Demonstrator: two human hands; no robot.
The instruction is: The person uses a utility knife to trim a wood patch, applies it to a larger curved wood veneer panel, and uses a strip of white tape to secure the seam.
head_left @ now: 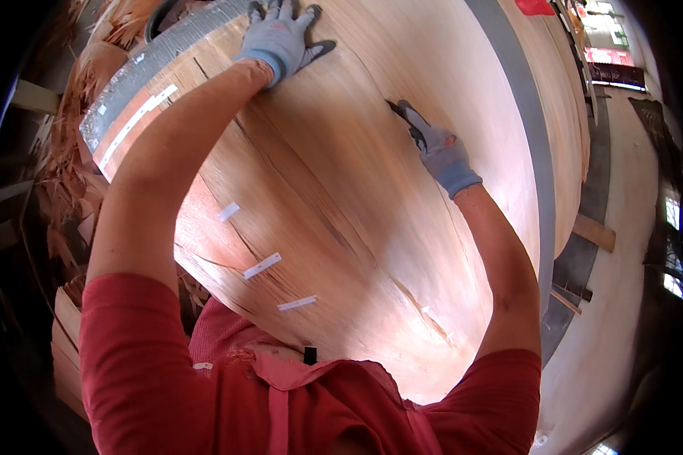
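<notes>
On the left, veneer scraps (68, 152) are lying heaped beside the bench, and a large veneer sheet (341, 189) is spreading across the whole middle of the view, over a grey-edged work surface (129, 76) and toward the person's chest. The sheet is looking thin, light and floppy, and judging by the long splits running along its grain, with white tape strips (262, 265) bridging some of them, it is likely brittle and apt to tear; flat palms or a wide hold at the edges would probably be suiting it better than a pinch. The gloved left hand (281, 34) is reaching far forward, fingers splayed, pressing flat on the sheet's far end, gripping nothing. The gloved right hand (436, 148) is stretching out too, fingertips resting on the sheet near a split; whether it is pinching anything I cannot tell
</notes>
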